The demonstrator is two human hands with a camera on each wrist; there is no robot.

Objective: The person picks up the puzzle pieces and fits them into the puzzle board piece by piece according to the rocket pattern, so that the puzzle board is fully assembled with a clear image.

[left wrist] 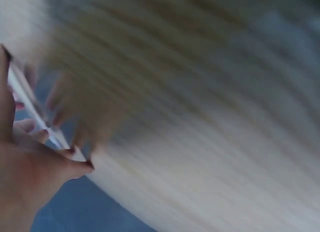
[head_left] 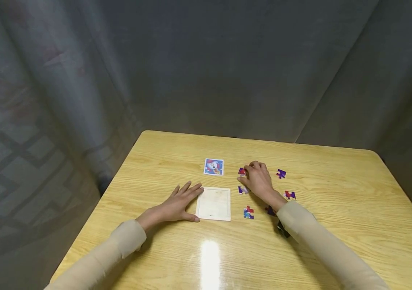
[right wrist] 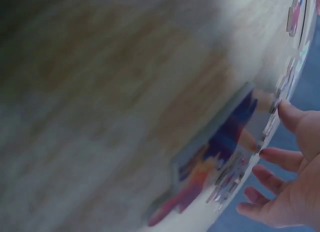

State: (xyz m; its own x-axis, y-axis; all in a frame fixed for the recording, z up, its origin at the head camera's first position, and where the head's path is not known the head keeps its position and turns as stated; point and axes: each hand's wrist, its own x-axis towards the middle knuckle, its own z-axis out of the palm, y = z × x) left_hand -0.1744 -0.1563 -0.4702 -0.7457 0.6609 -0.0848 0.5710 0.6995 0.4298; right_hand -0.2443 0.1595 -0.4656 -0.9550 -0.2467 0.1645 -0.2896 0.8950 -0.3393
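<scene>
Nearest are the pale sleeves (head_left: 93, 257), one behind each hand. A dark object (head_left: 283, 229) shows under the right cuff, on the side toward the left arm; too little of it is visible to name.

Left of the right wrist and nearer than its fingers lies a red-and-blue piece (head_left: 248, 212) of a jigsaw, while a dark piece (head_left: 270, 210) is partly hidden just beside that wrist.

The left hand (head_left: 178, 203) lies spread along the left edge of a white board (head_left: 213, 204), its fingers extended rather than curled: the thumb is at the near corner, the fingertips at the far one. The board extends rightward from this hand, flat on the wooden table (head_left: 169, 257).

To the right of the right wrist lies a red-and-violet piece (head_left: 290, 195). A purple-and-white piece (head_left: 243, 189) sits just nearer than the right thumb.

The right hand (head_left: 258, 179) has bent fingers, thumb and index finger apart, around a red-and-purple piece (head_left: 242, 171). That piece lies at the fingertips, partly covered; whether they pinch it I cannot tell. To the right of the knuckles, apart from them, is a purple piece (head_left: 281, 173).

Beyond the left fingertips and the board lies a picture card (head_left: 214, 166). Well past both hands hang grey curtains (head_left: 220, 68).
</scene>
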